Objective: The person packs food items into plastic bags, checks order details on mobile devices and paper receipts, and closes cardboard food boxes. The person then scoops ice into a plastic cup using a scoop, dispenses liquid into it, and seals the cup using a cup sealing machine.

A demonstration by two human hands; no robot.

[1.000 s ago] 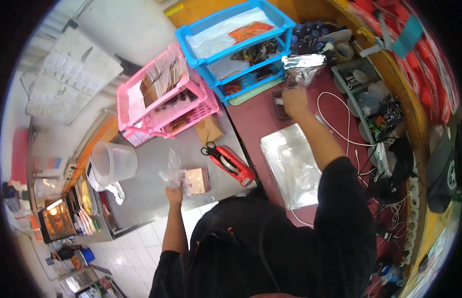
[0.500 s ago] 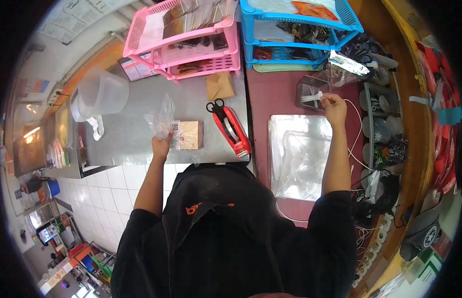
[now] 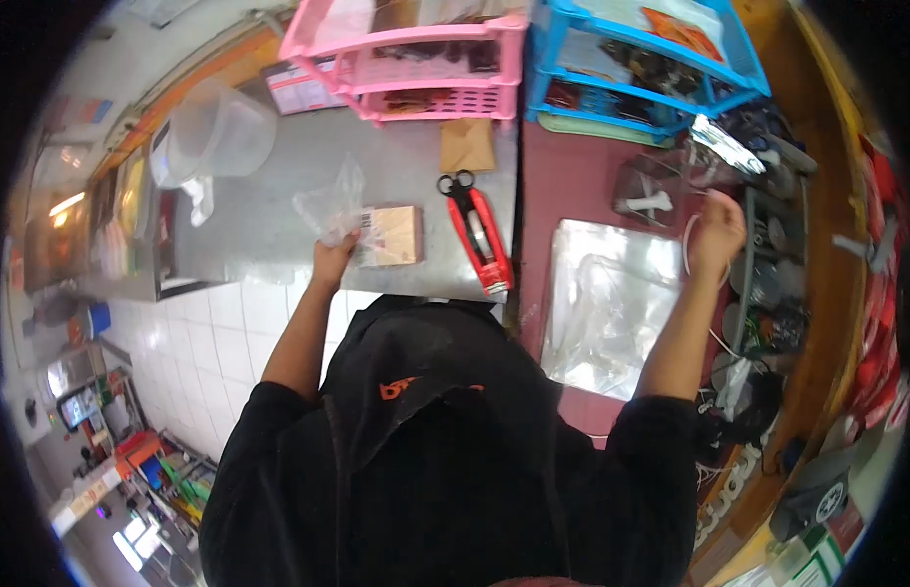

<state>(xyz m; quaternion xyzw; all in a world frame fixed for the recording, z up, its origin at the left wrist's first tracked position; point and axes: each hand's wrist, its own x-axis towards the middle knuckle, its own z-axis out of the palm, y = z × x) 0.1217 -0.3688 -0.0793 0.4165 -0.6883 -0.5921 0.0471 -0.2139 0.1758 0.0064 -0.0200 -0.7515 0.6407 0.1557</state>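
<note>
My left hand (image 3: 334, 258) is closed on a crumpled clear plastic bag (image 3: 335, 201) at the front of the metal table. Right beside it lies a small tan box (image 3: 394, 235), partly under the clear film. My right hand (image 3: 718, 235) is closed near the right side of a dark see-through tub (image 3: 639, 168); what its fingers hold, if anything, is too blurred to make out. A white plastic piece (image 3: 650, 203) rests in the tub. Between my hands lie a red tape dispenser (image 3: 481, 240) and black-handled scissors (image 3: 456, 183).
A stack of clear plastic sheets or bags (image 3: 611, 303) covers part of the maroon surface. Pink (image 3: 445, 103) and blue (image 3: 631, 110) tiered baskets stand at the back. A brown envelope (image 3: 467, 145), a translucent bucket (image 3: 220, 132) and a foil roll (image 3: 726, 145) are around.
My right hand has moved right, away from the white piece in the tub. My left hand stays on the bag by the box. The whole view has shifted slightly.
</note>
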